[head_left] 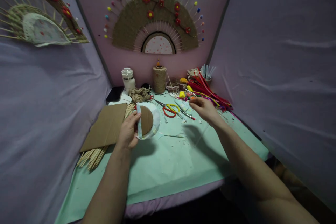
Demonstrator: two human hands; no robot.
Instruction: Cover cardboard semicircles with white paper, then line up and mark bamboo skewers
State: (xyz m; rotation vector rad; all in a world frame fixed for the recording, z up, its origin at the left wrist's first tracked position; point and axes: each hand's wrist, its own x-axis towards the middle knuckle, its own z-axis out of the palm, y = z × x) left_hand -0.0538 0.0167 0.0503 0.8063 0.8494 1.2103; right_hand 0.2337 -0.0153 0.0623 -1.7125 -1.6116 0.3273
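Half-round brown cardboard piece with pale fabric edging [147, 120] above mint-green table [157, 171], straight edge pinched in left hand [130, 129]. Likely light, stiff; best held there. Right hand [203, 110] half-curled; can't tell if holding anything.

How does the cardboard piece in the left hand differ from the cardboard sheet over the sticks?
The cardboard piece has a curved edge; the cardboard sheet has straight edges.
The cardboard piece is smaller than the cardboard sheet.
The cardboard piece is in the left hand, with pale cloth along it; the cardboard sheet lies over thin sticks.
Both are brown.
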